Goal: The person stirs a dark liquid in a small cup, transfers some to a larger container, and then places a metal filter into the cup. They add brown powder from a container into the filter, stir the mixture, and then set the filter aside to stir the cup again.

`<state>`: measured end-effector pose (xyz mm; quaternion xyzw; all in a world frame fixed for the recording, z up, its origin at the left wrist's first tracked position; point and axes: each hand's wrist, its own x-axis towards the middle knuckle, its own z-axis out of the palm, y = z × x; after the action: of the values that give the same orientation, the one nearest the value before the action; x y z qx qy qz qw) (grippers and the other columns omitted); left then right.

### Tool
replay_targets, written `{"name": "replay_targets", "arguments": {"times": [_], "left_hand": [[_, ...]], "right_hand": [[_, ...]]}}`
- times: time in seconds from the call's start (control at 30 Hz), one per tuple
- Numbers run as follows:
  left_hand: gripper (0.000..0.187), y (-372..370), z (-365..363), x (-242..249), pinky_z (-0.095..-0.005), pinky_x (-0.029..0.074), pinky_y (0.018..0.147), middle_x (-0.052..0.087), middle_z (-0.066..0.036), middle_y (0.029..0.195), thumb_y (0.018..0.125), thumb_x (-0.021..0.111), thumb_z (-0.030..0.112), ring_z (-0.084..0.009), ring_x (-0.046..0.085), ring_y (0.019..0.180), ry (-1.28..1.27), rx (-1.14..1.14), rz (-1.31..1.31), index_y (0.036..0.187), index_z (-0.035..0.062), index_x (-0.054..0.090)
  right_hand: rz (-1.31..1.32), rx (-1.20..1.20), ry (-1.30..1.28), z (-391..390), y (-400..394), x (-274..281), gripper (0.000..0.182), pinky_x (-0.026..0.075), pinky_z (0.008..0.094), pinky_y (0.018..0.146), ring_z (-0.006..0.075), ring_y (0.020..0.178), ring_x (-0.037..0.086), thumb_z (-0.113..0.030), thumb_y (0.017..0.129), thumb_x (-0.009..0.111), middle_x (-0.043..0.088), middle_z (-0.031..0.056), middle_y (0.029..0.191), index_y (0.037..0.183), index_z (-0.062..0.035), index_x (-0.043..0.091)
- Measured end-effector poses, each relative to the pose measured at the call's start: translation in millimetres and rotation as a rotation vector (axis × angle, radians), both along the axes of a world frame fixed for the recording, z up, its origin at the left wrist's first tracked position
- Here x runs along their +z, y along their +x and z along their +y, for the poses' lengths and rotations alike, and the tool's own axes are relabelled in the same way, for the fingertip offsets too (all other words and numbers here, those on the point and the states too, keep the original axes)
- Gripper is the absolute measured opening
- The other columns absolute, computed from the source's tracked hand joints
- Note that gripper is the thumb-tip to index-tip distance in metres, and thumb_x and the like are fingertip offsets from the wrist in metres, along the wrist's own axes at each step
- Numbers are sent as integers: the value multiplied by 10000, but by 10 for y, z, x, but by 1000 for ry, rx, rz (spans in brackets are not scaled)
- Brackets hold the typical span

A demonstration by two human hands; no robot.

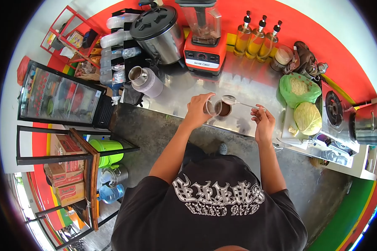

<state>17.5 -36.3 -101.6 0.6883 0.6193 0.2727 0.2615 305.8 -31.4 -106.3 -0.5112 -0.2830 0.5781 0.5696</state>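
Observation:
My left hand (pixel 199 111) is wrapped round a small clear cup (pixel 214 108), which is tilted beside a second cup. That second cup (pixel 225 109) stands on the steel counter (pixel 176 98) and has something dark brown inside. Between the thumb and fingers of my right hand (pixel 262 120) is the handle of a metal spoon (pixel 229 100). The spoon's bowl is over the upper edge of the cup with the brown contents. Whether anything lies in the spoon is too small to tell.
Behind my hands stand a red blender (pixel 204 54), a large steel pot (pixel 157 35) and oil bottles (pixel 255 39). A steel-and-white flask (pixel 146 82) is on the left. Cabbage (pixel 308 118), a green bag (pixel 297 88) and a stove (pixel 334 108) are on the right.

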Motion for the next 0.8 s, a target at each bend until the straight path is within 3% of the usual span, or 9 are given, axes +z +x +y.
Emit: {"name": "replay_targets", "arguments": {"times": [0.23, 0.37, 0.43, 0.8], "left_hand": [[823, 12, 55, -60, -569, 375, 1084, 626, -23, 1328, 731, 921, 217, -344, 508, 1322, 70, -14, 107, 1464, 301, 557], [815, 49, 74, -38, -564, 370, 1090, 624, -23, 1335, 734, 911, 203, -345, 502, 1334, 55, -5, 104, 1463, 300, 559], [814, 56, 81, -23, -553, 355, 1119, 599, -14, 1414, 732, 922, 212, -325, 476, 1380, -2, 1, 130, 1465, 300, 580], [787, 66, 74, -31, -544, 318, 1135, 598, -17, 1376, 727, 908, 195, -325, 478, 1365, 59, -8, 177, 1442, 307, 599]], "right_hand": [[4, -63, -16, -76, 163, -114, 269, 543, 288, 714, 175, 851, 702, -199, 1082, 626, 756, 115, 962, 1201, 25, 716], [2, -67, -20, -105, 191, -152, 266, 544, 291, 713, 174, 850, 701, -195, 1083, 623, 755, 116, 960, 1195, 28, 715], [-5, -69, -12, -106, 192, -159, 266, 544, 291, 714, 174, 851, 700, -194, 1085, 620, 755, 117, 961, 1191, 31, 715], [-86, -51, 1, -90, 159, -114, 261, 555, 289, 687, 165, 831, 704, -170, 1096, 593, 753, 122, 940, 1177, 46, 715]]}}
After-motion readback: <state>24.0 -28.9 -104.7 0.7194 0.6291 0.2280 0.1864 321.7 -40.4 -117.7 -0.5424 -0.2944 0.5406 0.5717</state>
